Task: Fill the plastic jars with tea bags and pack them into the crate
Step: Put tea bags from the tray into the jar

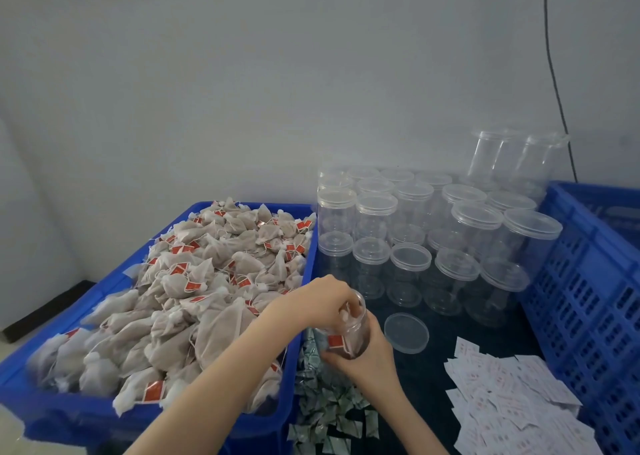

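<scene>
Filling is under way on one open jar, which sits on the dark table just right of the blue tub heaped with tea bags. Right hand wraps the jar's lower body from the near side, fingers curled round it, holding it roughly upright with the mouth tipped slightly toward the tub. Left hand is over the mouth, fingertips bunched and pushed inside; whether they pinch a bag cannot be told. Jar is clear plastic, partly filled: brownish bags and one red tag show through the wall. Its long axis runs near vertical, so more bags must drop in from above. Left hand is nearer the tub, so it likely does the fetching. Loose lid lies flat just right of the jar. Blue crate stands well right of the jar.
</scene>
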Action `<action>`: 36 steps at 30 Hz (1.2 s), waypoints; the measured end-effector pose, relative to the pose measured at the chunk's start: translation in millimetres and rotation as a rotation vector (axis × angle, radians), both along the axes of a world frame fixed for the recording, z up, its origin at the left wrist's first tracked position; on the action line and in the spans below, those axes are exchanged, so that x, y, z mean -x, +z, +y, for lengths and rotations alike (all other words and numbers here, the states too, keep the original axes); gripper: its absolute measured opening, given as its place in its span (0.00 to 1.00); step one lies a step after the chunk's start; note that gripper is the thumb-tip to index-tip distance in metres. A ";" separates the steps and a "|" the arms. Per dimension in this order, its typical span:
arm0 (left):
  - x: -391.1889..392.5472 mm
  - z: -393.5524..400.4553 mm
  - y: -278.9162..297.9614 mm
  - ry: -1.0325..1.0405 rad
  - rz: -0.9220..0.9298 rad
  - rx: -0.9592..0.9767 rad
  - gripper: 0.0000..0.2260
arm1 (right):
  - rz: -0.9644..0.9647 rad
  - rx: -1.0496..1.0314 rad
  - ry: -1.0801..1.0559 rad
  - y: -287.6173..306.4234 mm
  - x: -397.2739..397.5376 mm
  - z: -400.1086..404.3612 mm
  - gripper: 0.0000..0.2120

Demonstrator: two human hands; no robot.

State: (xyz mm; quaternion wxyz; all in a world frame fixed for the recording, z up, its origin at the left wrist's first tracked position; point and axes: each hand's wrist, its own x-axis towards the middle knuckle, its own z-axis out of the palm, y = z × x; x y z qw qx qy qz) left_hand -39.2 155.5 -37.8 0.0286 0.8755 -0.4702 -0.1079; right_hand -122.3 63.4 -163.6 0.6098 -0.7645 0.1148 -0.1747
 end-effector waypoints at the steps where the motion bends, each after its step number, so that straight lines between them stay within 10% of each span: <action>1: -2.7 1.9 -0.2 -0.023 0.045 0.004 0.17 | 0.000 0.003 -0.009 -0.4 1.1 -1.3 0.42; 8: -48.9 41.3 18.8 0.214 0.086 0.383 0.13 | -0.027 0.016 -0.001 2.6 4.1 -13.2 0.39; 13: -68.1 65.8 -15.6 0.435 -0.119 -0.242 0.13 | -0.023 0.004 0.024 -2.0 6.0 -12.7 0.39; 18: -68.6 68.0 -22.5 0.460 -0.248 -0.191 0.08 | -0.008 -0.011 0.031 -3.1 7.4 -9.9 0.43; 30: -18.1 34.9 38.6 0.226 -0.160 0.895 0.07 | -0.020 -0.008 0.023 -2.4 6.3 -13.6 0.38; 36: 11.7 -2.2 20.6 0.094 -0.050 0.499 0.06 | -0.066 -0.024 -0.030 4.0 7.8 -15.5 0.37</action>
